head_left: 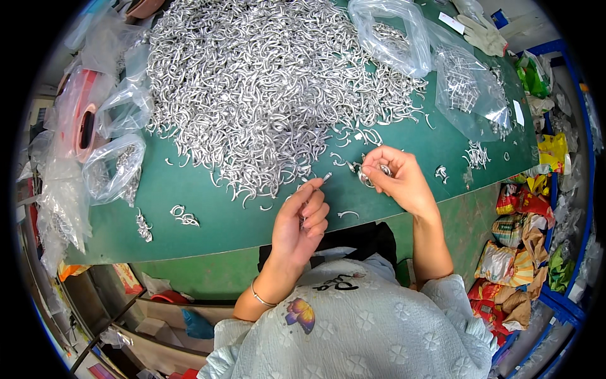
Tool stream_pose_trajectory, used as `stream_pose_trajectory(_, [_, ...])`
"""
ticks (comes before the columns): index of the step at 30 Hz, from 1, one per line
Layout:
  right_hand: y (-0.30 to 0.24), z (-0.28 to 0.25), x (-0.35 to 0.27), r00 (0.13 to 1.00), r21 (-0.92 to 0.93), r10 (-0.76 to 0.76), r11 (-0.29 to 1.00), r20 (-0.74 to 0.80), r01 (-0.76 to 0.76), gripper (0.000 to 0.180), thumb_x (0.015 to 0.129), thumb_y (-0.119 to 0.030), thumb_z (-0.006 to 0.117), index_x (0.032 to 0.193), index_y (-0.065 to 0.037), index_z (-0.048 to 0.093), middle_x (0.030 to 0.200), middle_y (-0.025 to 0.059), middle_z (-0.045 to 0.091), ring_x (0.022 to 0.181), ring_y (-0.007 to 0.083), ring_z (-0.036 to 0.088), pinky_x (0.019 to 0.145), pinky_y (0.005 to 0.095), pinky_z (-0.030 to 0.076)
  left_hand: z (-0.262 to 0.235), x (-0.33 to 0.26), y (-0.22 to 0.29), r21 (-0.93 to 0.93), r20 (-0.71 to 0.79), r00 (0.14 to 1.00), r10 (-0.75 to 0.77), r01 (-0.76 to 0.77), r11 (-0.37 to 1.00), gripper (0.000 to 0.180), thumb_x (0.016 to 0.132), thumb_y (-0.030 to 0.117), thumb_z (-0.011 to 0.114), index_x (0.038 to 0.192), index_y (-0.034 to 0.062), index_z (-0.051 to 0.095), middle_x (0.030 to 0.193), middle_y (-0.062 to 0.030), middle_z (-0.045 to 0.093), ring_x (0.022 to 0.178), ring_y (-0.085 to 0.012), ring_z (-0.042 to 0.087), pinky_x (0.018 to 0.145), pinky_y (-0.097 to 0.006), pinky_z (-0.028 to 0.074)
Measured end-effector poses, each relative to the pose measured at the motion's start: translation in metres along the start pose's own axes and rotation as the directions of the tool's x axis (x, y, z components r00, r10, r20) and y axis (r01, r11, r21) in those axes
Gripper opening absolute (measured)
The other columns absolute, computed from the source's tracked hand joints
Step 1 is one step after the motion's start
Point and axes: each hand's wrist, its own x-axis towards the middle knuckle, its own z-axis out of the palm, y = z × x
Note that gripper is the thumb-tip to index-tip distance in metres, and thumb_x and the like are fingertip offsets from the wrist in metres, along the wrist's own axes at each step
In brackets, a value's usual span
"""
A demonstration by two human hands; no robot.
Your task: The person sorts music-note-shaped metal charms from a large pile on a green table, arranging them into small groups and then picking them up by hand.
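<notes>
A large heap of small curved silver metal pieces (252, 82) covers the far middle of the green table (240, 237). My left hand (302, 211) is at the heap's near edge, fingers curled, with a small silver metal piece (327, 177) sticking out at the thumb and fingertips. To its right my right hand (401, 179) pinches curved metal pieces (367, 177) between thumb and fingertips, just over the tabletop. A single curved piece (348, 213) lies between the hands near the table edge. What lies inside the left palm is mostly hidden.
Small piles of metal parts (183, 216) lie at left and at right (476, 155). Clear plastic bags with parts (470, 95) stand at the right; more bags (117, 167) line the left. A white glove (483, 35) lies far right. Blue shelving (571, 309) holds colourful packages.
</notes>
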Motion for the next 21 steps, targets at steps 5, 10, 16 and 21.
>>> stream_pose_trajectory(5, [0.005,0.006,0.002,0.997,-0.107,-0.032,0.994,-0.068,0.024,0.007,0.088,-0.005,0.058,0.092,-0.002,0.063,0.068,-0.0022,0.056,0.056,0.0021,0.047,0.047,0.0187,0.036,0.0,0.001,-0.002,0.0,-0.001,1.0,-0.003,0.003,1.0,0.022,0.097,0.015,0.04,0.108,0.0013,0.053,0.062,0.0026,0.03,0.049,-0.0064,0.026,0.037,-0.02,0.023])
stream_pose_trajectory(10, [-0.013,-0.003,0.003,0.991,0.52,0.054,0.848,0.119,-0.108,0.016,0.092,-0.011,0.054,0.098,0.0,0.063,0.068,-0.0018,0.054,0.055,0.0027,0.045,0.046,0.0195,0.034,-0.001,0.0,0.0,-0.007,0.025,1.0,-0.001,0.002,1.0,0.021,0.097,0.015,0.04,0.107,0.0014,0.053,0.062,0.0024,0.03,0.049,-0.0064,0.026,0.037,-0.02,0.023])
stream_pose_trajectory(16, [-0.005,-0.002,0.007,0.998,0.057,-0.057,0.997,0.017,0.056,0.018,0.084,-0.017,0.065,0.095,-0.003,0.064,0.074,0.0033,0.058,0.057,0.0162,0.055,0.05,0.0304,0.041,-0.001,0.0,-0.002,-0.011,0.011,1.0,-0.001,0.001,1.0,0.022,0.097,0.015,0.04,0.107,0.0015,0.054,0.062,0.0025,0.03,0.049,-0.0063,0.026,0.037,-0.02,0.023])
stream_pose_trajectory(21, [-0.001,0.023,0.01,0.933,-0.719,-0.355,0.664,-0.064,0.204,0.018,0.072,-0.015,0.074,0.086,-0.009,0.066,0.075,0.0096,0.058,0.056,0.0279,0.055,0.053,0.0368,0.042,0.001,0.0,-0.001,-0.007,0.014,1.0,-0.003,0.003,1.0,0.021,0.097,0.015,0.041,0.106,0.002,0.054,0.062,0.0026,0.03,0.049,-0.0062,0.026,0.037,-0.02,0.023])
